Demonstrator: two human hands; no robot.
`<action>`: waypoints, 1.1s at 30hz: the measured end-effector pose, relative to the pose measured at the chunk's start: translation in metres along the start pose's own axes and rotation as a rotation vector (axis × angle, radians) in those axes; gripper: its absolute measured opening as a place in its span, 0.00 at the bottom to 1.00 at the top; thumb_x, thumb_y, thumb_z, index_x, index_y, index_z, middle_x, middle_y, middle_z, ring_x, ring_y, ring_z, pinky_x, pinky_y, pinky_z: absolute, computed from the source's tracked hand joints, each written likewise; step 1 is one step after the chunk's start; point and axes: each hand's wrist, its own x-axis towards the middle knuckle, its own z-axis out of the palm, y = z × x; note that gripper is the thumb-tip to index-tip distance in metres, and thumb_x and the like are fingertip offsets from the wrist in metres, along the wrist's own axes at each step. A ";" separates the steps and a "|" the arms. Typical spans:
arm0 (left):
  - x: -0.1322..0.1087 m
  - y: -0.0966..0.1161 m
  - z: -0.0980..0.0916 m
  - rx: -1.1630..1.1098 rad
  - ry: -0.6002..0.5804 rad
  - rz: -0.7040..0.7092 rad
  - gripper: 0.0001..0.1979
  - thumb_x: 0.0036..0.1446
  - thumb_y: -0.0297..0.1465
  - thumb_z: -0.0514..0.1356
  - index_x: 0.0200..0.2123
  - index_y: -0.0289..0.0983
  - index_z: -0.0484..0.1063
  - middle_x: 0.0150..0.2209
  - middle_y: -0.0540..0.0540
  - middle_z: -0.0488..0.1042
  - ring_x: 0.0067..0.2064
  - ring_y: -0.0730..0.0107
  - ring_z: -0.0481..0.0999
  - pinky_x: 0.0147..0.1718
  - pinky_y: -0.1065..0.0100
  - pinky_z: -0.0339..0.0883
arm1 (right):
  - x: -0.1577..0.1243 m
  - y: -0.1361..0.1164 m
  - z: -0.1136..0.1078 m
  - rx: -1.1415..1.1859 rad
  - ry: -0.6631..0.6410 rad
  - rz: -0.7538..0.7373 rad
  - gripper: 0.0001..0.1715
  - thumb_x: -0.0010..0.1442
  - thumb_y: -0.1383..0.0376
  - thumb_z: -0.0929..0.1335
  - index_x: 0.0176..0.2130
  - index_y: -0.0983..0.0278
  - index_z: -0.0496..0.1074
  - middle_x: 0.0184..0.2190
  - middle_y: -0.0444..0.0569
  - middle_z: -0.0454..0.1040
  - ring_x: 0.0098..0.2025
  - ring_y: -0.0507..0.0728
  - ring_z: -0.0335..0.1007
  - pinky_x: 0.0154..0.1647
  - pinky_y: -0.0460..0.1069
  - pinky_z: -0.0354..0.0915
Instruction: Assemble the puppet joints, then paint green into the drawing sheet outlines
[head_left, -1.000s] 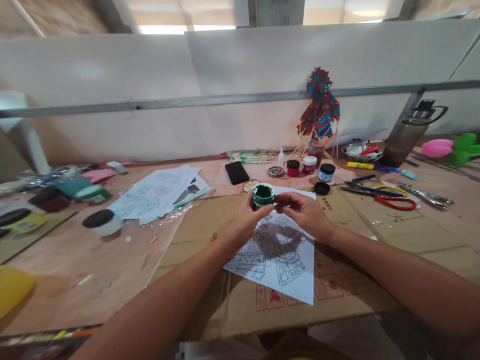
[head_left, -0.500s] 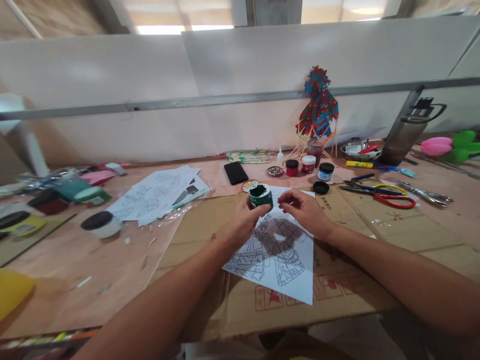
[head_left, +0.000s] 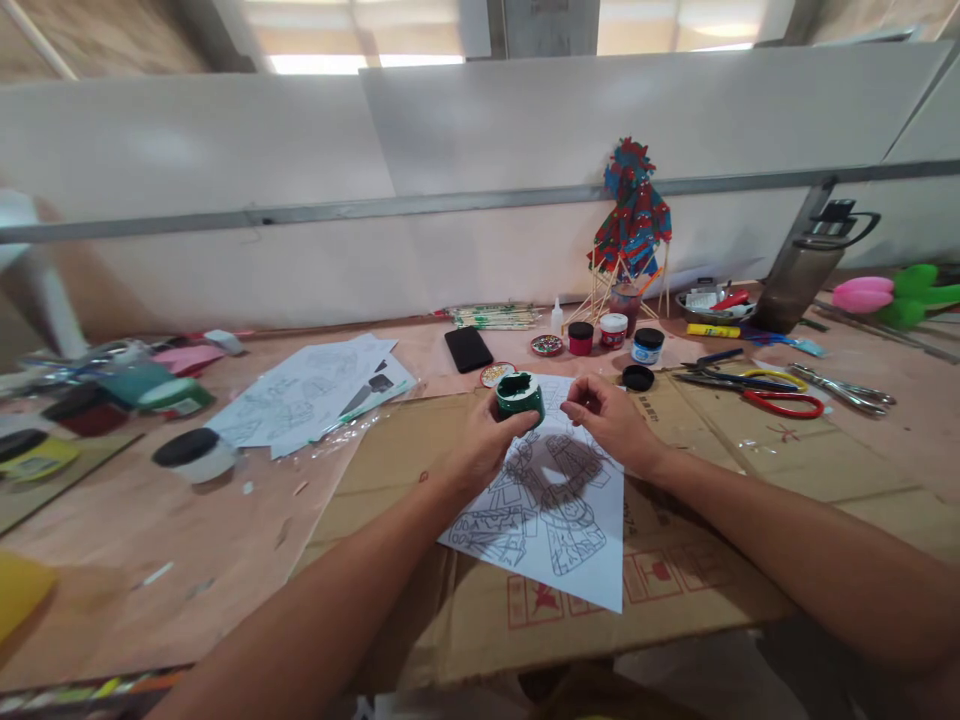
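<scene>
My left hand (head_left: 484, 440) is wrapped round a small open jar of green paint (head_left: 519, 393), held just above a white sheet with a line drawing (head_left: 551, 500). My right hand (head_left: 611, 420) hovers a little to the right of the jar, fingers curled in a loose pinch with nothing visible in them. A black lid (head_left: 638, 377) lies on the cardboard (head_left: 720, 470) just beyond my right hand.
Small paint jars (head_left: 613, 330), a glue bottle (head_left: 556, 318), a black phone (head_left: 468, 348) and a colourful paper puppet (head_left: 634, 215) stand at the back. Red-handled scissors (head_left: 780, 402) lie right. More printed sheets (head_left: 307, 390) and a black-lidded tub (head_left: 187, 455) lie left.
My right hand has come off the jar and moved slightly right. The left hand keeps hold of the jar, now tilted more upright.
</scene>
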 end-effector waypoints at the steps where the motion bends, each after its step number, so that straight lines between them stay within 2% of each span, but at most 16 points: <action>1: 0.000 0.000 0.000 -0.012 0.008 -0.012 0.21 0.39 0.31 0.72 0.39 0.36 0.74 0.38 0.47 0.76 0.39 0.67 0.73 0.39 0.68 0.64 | 0.001 0.001 -0.001 -0.008 0.012 0.002 0.11 0.58 0.58 0.68 0.31 0.62 0.66 0.27 0.42 0.67 0.29 0.51 0.61 0.31 0.48 0.59; 8: -0.002 -0.001 0.002 0.018 0.051 -0.024 0.23 0.35 0.31 0.75 0.38 0.36 0.75 0.35 0.48 0.76 0.37 0.68 0.73 0.40 0.68 0.65 | 0.003 0.001 -0.004 -0.017 0.013 0.025 0.13 0.60 0.58 0.66 0.29 0.62 0.65 0.23 0.42 0.68 0.27 0.51 0.63 0.30 0.48 0.60; 15: 0.000 -0.014 -0.007 0.144 -0.019 -0.023 0.24 0.39 0.34 0.74 0.42 0.37 0.76 0.40 0.45 0.78 0.41 0.62 0.75 0.43 0.64 0.67 | 0.003 0.004 0.000 0.122 -0.047 0.022 0.08 0.60 0.61 0.65 0.30 0.62 0.64 0.25 0.41 0.68 0.28 0.51 0.65 0.32 0.48 0.62; 18: 0.001 -0.016 -0.009 0.288 -0.040 -0.037 0.24 0.40 0.37 0.74 0.41 0.37 0.77 0.41 0.43 0.78 0.42 0.59 0.75 0.42 0.63 0.67 | 0.003 0.007 0.001 0.131 -0.061 0.043 0.06 0.58 0.62 0.65 0.32 0.62 0.64 0.25 0.41 0.68 0.28 0.51 0.66 0.32 0.48 0.63; 23: 0.003 -0.012 -0.007 0.559 -0.065 0.072 0.22 0.29 0.35 0.77 0.32 0.39 0.79 0.35 0.44 0.78 0.40 0.54 0.73 0.40 0.60 0.65 | 0.004 0.007 0.001 0.020 -0.057 0.048 0.04 0.56 0.63 0.65 0.32 0.62 0.66 0.27 0.42 0.68 0.29 0.52 0.65 0.33 0.48 0.62; 26: 0.004 -0.012 -0.007 0.675 -0.085 0.147 0.20 0.26 0.35 0.77 0.28 0.41 0.79 0.31 0.45 0.76 0.38 0.52 0.72 0.39 0.59 0.64 | 0.004 0.008 0.000 -0.025 -0.040 0.068 0.04 0.56 0.64 0.65 0.32 0.63 0.67 0.27 0.42 0.69 0.30 0.51 0.65 0.33 0.48 0.61; 30: 0.006 -0.015 -0.009 0.796 -0.124 0.161 0.20 0.26 0.36 0.77 0.28 0.41 0.78 0.31 0.44 0.77 0.38 0.51 0.73 0.39 0.58 0.64 | 0.006 0.014 0.000 -0.023 -0.032 0.109 0.05 0.57 0.63 0.65 0.33 0.63 0.67 0.26 0.42 0.69 0.29 0.51 0.65 0.30 0.47 0.60; 33: 0.007 -0.011 -0.009 0.734 -0.140 0.129 0.26 0.23 0.34 0.78 0.33 0.41 0.79 0.34 0.44 0.78 0.39 0.51 0.74 0.39 0.59 0.65 | 0.007 0.015 -0.001 0.024 -0.033 0.103 0.06 0.57 0.62 0.65 0.33 0.63 0.67 0.26 0.42 0.69 0.29 0.51 0.65 0.31 0.47 0.61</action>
